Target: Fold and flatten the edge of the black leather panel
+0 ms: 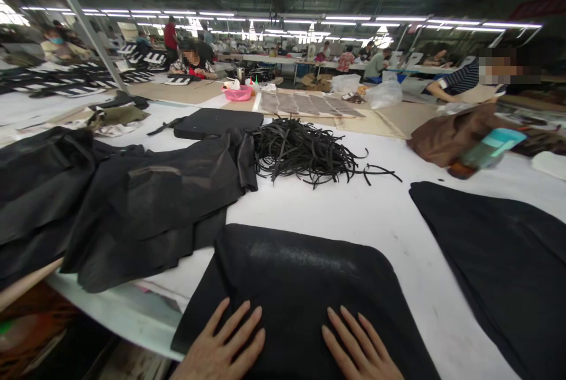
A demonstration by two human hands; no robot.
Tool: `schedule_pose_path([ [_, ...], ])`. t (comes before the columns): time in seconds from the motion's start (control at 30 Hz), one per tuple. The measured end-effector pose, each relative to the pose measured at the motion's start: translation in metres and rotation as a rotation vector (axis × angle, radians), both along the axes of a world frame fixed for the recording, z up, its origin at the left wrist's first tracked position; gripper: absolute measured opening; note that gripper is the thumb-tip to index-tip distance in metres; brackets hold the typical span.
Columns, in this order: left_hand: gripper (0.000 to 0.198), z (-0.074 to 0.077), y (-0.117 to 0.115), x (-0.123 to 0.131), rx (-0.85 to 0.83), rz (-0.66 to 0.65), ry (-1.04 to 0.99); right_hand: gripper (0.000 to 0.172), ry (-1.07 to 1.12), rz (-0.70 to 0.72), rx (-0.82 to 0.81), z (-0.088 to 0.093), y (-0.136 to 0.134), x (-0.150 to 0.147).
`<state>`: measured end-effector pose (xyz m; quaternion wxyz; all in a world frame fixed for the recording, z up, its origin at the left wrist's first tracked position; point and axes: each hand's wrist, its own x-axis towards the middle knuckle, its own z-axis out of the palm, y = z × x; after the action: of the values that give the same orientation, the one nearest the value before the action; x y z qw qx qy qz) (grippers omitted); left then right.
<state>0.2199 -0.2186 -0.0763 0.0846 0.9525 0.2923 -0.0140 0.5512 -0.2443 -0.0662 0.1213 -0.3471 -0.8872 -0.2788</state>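
1. far left, a crumpled heap of thin black fabric pieces (132, 203) lies on the white table (389, 209). it looks unsorted, so i judge that part of the work is not yet handled.
2. the left hand (221, 347) rests palm down on the near edge of the black rounded-corner fabric panel (300, 274), fingers spread and straight, gripping nothing.
3. the panel lies flat at the table's near edge, between both hands. no folds show, so the smoothing seems about done.
4. behind it sits a tangled pile of narrow black strips (305, 153), apart from the panel.
5. the right hand (360, 347) presses flat beside the left, fingers open, holding nothing.
6. far right, a second flat black fabric sheet (499, 250) lies spread out, well apart.
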Motion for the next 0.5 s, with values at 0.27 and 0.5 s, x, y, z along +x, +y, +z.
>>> schedule_pose_path([
  [0.27, 0.075, 0.067, 0.029, 0.018, -0.030, -0.046, -0.055, 0.049, -0.043, 0.025, -0.050, 0.024, 0.003, -0.009],
  [0.5, 0.078, 0.009, 0.030, 0.018, 0.207, -0.172, 0.055, 0.028, -0.007, -0.040, 0.041, -0.004, -0.013, -0.010],
])
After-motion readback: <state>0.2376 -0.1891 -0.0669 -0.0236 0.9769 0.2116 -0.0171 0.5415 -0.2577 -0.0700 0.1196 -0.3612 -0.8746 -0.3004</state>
